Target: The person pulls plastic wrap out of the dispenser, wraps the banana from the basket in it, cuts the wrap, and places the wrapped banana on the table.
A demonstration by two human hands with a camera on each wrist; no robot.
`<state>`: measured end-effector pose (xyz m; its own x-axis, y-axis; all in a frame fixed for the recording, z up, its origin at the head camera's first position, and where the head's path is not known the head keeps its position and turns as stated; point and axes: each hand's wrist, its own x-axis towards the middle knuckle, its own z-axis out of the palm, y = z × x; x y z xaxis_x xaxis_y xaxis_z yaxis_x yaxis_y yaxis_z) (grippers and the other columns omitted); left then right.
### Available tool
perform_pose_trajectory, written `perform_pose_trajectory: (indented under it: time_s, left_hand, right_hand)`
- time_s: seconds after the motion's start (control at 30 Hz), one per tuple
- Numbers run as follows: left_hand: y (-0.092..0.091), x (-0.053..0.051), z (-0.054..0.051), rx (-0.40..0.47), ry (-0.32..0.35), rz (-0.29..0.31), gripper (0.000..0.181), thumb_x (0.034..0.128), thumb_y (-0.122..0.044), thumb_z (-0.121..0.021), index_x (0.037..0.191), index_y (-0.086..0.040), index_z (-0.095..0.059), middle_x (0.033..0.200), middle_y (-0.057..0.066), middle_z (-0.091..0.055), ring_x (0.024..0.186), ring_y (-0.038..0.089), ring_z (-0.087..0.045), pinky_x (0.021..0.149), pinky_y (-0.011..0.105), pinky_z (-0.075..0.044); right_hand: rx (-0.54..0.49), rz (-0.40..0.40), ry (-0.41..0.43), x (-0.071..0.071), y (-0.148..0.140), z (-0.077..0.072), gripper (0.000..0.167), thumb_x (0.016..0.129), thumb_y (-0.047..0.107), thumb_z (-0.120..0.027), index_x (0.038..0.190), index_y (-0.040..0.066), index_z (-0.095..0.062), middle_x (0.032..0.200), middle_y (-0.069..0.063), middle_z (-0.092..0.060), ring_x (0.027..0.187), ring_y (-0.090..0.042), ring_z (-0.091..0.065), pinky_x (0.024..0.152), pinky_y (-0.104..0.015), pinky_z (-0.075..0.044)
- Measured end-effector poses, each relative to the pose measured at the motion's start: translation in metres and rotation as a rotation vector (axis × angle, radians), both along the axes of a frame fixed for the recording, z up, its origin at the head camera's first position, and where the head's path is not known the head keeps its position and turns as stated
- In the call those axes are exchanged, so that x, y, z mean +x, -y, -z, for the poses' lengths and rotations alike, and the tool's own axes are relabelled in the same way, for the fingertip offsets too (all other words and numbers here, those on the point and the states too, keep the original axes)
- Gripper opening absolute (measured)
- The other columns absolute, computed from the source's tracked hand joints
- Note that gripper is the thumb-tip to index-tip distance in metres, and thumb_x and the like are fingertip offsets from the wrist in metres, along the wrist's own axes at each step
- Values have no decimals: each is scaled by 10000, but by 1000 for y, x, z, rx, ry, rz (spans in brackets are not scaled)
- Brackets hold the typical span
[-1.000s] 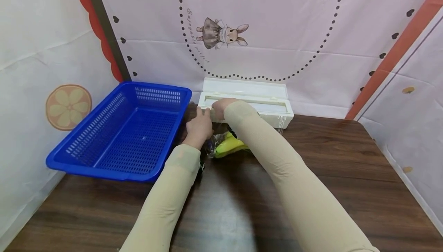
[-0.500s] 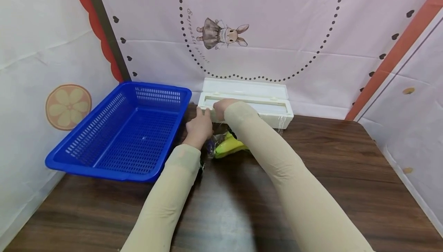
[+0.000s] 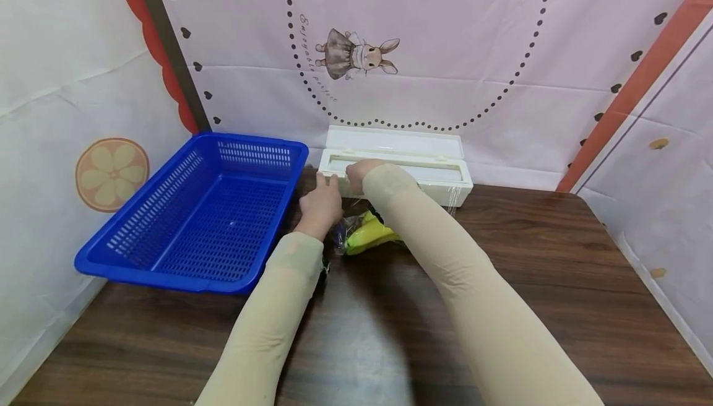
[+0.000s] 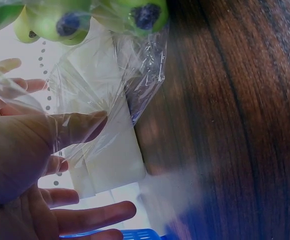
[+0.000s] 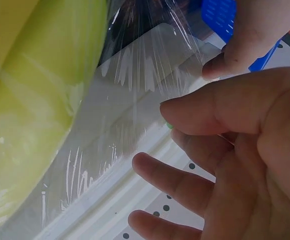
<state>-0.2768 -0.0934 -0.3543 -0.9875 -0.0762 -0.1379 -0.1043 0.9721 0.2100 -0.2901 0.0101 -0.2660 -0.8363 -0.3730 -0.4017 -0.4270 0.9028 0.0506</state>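
A white cling film box [image 3: 442,194] stands at the back of the table, lid raised. Cling film [image 4: 130,75] stretches from it over a bunch of bananas [image 3: 367,236], whose dark tips show in the left wrist view. My left hand [image 3: 321,207] is at the box's left end. Its thumb [image 4: 77,130] presses on the gathered film and the other fingers are spread. My right hand [image 3: 361,175] is over the box's front rail. In the right wrist view its thumb and forefinger pinch a small green slide cutter [image 5: 169,126], mostly hidden; its other fingers stretch out.
A blue plastic basket [image 3: 273,236] with slotted walls stands to the left of the hands. Behind the box hangs a pale printed cloth [image 3: 445,41]. The brown wooden table [image 3: 529,257] extends to the right and towards the front.
My right hand has shifted slightly to the right along the box's front rail. The left hand, the box and the bananas stay almost where they were.
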Motion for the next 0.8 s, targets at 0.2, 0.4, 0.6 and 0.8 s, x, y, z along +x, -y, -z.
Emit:
perform_pose_trajectory:
  time_s: [0.2,0.4,0.6,0.8]
  left_hand:
    - [0,-1,1,3,-2,4,817,883,-279,-640,1525,-185,-144,1580,162,-64,933,338,-626,831,504,-494]
    - [-1,0,1,1,0,10,826,885,-292,-643,1527,-181,-136,1582,166,-58,915,331,-628,818,498,-499]
    - [-1,1,0,-10,3,11,834,888,-306,-640,1529,-176,-122,1582,170,-52,911,330,-630,812,495,-501]
    - [-1,1,0,-15,-7,8,840,881,-317,-647,1526,-168,-129,1578,170,-65,951,344,-631,813,501,-499]
  right_hand:
    - [-1,18,-18,2,-2,0,405,958,146,-476,1362,141,-457,1329,-69,-524,1094,-192,-502,949,-343,-421]
    - [10,36,-20,1,-3,2,379,959,140,-479,1338,147,-479,1277,-60,-549,1054,-185,-510,930,-340,-435]
    - [16,44,-4,-1,-5,2,344,964,150,-470,1307,149,-493,1266,-48,-549,1051,-182,-513,932,-353,-440]
    - [12,49,7,-1,-7,1,373,970,155,-456,1343,150,-464,1308,-62,-529,1091,-193,-513,956,-364,-435]
